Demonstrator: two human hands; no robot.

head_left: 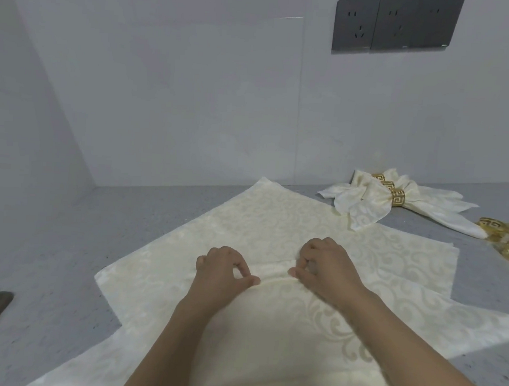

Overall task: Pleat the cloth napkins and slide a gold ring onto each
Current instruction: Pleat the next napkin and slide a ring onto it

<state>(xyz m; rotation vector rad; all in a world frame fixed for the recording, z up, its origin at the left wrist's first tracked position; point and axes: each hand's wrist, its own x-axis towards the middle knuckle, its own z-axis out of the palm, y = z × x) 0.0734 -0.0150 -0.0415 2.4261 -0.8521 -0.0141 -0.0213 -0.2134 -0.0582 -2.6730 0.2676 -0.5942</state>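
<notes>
A: Right, you're mid-pleat on the cream napkin [275,223], spread diagonally on the grey counter [68,242] with its far corner up near the wall. Your left hand [222,268] has thumb and forefinger pressed together on a raised ridge of cloth; your right hand [323,264] is pinched on the same ridge just beside it.

B: So both grips are closed on the fold?

A: Both closed on the fold, yes. The ridge runs across between them, and the near part of the napkin looks gathered toward you, though your forearms hide much of it.

B: What does the next move want from you?

A: By my reading, another tuck: keep the gathered stack pinned, walk your fingers forward, and pull up an even strip of the flat cloth ahead. Uneven pleats would likely fan badly once ringed. More cloth lies under this napkin, its edges showing at the right and lower left, so take care to lift only the top layer.

B: And the rings?

A: No container anywhere in view. Finished napkins [400,200] lie at the back right, each cinched by a gold ring [398,197]. Loose gold rings [507,238] sit straight on the counter at the right edge, well apart from your hands. You'll have to reach there once the pleating is done.
</notes>
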